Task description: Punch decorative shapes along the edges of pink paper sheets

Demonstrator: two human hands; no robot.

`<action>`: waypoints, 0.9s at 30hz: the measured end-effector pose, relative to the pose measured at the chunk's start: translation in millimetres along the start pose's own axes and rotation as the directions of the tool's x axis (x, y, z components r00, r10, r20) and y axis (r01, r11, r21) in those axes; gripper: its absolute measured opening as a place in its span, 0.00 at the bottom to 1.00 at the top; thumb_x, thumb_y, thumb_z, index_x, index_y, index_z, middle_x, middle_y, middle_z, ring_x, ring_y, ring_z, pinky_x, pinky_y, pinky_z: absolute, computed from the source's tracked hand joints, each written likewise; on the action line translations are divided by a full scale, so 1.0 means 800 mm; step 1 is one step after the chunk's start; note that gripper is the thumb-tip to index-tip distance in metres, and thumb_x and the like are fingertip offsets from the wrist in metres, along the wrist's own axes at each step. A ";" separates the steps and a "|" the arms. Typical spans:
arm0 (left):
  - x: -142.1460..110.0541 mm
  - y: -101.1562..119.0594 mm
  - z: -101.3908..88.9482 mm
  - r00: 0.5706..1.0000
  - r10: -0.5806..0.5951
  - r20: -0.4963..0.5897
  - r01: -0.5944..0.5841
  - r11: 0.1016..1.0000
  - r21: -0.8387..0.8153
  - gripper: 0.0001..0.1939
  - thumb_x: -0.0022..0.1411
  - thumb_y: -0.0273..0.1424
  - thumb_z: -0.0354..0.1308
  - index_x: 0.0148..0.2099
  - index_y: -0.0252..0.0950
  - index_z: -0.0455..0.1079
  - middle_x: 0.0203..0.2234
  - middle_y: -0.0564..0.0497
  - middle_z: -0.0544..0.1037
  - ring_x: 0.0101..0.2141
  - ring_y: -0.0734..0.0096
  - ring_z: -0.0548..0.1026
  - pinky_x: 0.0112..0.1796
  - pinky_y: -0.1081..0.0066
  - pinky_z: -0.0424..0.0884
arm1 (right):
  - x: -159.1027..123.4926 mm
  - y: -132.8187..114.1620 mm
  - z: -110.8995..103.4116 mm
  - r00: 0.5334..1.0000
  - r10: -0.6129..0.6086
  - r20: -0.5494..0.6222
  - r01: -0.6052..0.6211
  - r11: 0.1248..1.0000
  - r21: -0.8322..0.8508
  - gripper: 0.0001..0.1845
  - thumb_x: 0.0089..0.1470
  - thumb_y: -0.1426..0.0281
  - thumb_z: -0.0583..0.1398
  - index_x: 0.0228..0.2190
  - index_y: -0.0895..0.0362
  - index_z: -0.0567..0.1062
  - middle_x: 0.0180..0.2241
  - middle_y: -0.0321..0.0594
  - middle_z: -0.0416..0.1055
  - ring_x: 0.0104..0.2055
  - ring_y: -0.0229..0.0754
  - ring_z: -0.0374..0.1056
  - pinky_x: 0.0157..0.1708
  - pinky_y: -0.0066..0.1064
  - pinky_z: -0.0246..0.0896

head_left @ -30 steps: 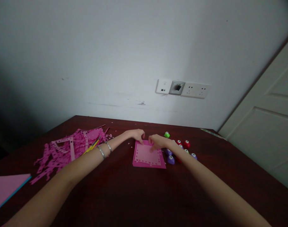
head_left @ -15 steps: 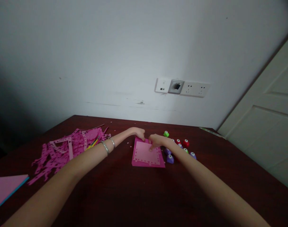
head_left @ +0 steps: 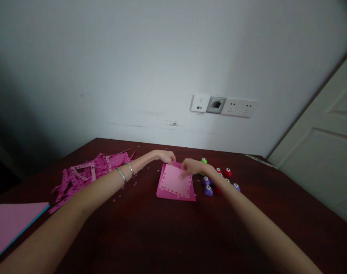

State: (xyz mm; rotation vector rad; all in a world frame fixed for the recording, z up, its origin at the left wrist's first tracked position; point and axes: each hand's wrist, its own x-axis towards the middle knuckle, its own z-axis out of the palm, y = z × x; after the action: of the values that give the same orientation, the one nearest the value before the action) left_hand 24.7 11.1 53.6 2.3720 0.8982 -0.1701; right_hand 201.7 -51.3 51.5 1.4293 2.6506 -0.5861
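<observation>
A light pink paper sheet point(head_left: 175, 180), with small heart shapes along its edges, lies over darker pink paper point(head_left: 173, 195) on the table. My left hand point(head_left: 165, 156) is closed at the far left edge of these papers, its fingertips mostly hidden. At the far right edge my right hand point(head_left: 192, 167) grips the paper, thumb reaching over the light sheet and the other fingers curled. Just right of that hand stand several small craft punches with white round buttons: a purple punch point(head_left: 208, 190), a red punch point(head_left: 227, 172) and a green punch point(head_left: 204, 160) among them.
Pink paper scraps point(head_left: 85, 175) with punched holes pile up at the left, partly behind my left forearm. A stack of pink and blue paper point(head_left: 18, 219) lies at the near left. Tiny pink bits dot the dark table point(head_left: 173, 232). Behind it rises a wall with sockets point(head_left: 239, 107).
The light pink sheet has turned slightly and sits a little higher over the darker paper. Both hands stay at its far edge, my right fingers more curled. The view has shifted slightly.
</observation>
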 end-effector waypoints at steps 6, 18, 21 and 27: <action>-0.119 -0.043 -0.061 0.997 -0.080 -0.001 0.079 0.980 -0.181 0.09 0.41 0.28 0.54 0.29 0.34 0.70 0.23 0.53 0.72 0.25 0.75 0.65 0.28 0.74 0.61 | 0.014 -0.047 -0.040 0.957 -0.289 -0.042 0.280 0.870 0.406 0.19 0.41 0.56 0.63 0.23 0.60 0.71 0.20 0.32 0.66 0.21 0.31 0.57 0.22 0.24 0.51; -0.307 -0.062 -0.175 0.657 -0.591 -0.468 0.752 0.474 0.458 0.12 0.43 0.25 0.54 0.33 0.30 0.72 0.26 0.48 0.74 0.32 0.67 0.68 0.36 0.71 0.59 | 0.109 -0.149 -0.027 0.845 -0.213 -0.491 0.447 0.785 0.428 0.13 0.43 0.62 0.62 0.22 0.60 0.69 0.20 0.35 0.65 0.21 0.32 0.57 0.21 0.24 0.51; -0.307 -0.041 -0.174 0.665 -0.575 -0.476 0.740 0.426 0.520 0.14 0.45 0.24 0.53 0.37 0.30 0.72 0.30 0.47 0.74 0.34 0.67 0.68 0.36 0.71 0.58 | 0.111 -0.157 -0.027 0.808 -0.219 -0.547 0.477 0.788 0.390 0.12 0.43 0.63 0.61 0.21 0.60 0.68 0.19 0.34 0.63 0.22 0.32 0.56 0.21 0.25 0.49; -0.293 -0.012 -0.167 0.673 -0.510 -0.536 0.740 0.460 0.491 0.15 0.50 0.26 0.51 0.42 0.33 0.71 0.34 0.47 0.72 0.40 0.64 0.67 0.40 0.68 0.56 | 0.090 -0.149 -0.033 0.832 -0.210 -0.514 0.495 0.698 0.517 0.13 0.43 0.62 0.61 0.21 0.60 0.68 0.20 0.33 0.62 0.22 0.31 0.55 0.22 0.25 0.49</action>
State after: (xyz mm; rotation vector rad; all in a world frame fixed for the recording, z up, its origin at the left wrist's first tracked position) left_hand -172.3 -39.0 231.6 2.5824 2.2289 -0.5049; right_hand 67.0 -43.8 93.8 1.2317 3.3151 -1.5088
